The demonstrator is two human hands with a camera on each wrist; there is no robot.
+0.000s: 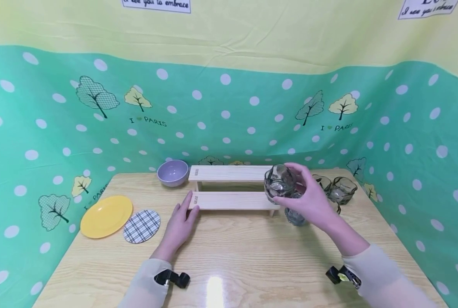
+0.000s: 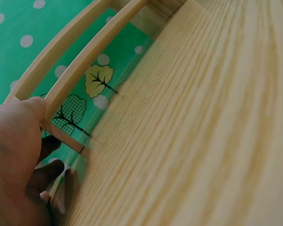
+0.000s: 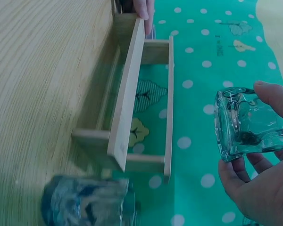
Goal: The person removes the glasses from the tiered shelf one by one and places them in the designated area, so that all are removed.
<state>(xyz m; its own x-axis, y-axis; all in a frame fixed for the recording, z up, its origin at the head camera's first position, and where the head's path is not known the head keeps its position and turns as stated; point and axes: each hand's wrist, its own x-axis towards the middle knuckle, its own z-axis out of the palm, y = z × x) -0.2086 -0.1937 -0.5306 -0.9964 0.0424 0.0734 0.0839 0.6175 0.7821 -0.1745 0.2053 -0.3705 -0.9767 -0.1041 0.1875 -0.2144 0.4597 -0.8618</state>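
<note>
A two-tier wooden shelf (image 1: 229, 200) stands on the table. My left hand (image 1: 178, 229) grips its left end, thumb at the front edge of the lower board and fingers along the side. In the left wrist view the thumb presses that corner (image 2: 46, 110). My right hand (image 1: 310, 203) holds a grey-tinted glass cup (image 1: 278, 183) above the shelf's right end. The right wrist view shows this cup (image 3: 247, 120) between thumb and fingers, apart from the boards. Below it, another glass cup (image 1: 295, 217) stands on the table beside the shelf, partly hidden by the right hand.
More glass cups (image 1: 342, 190) stand at the back right, some behind the right hand. A purple bowl (image 1: 173, 173) is left of the shelf. Nearer the left edge lie a yellow plate (image 1: 106, 217) and a checkered round mat (image 1: 142, 226). A green dotted cloth (image 1: 225, 115) hangs behind the table.
</note>
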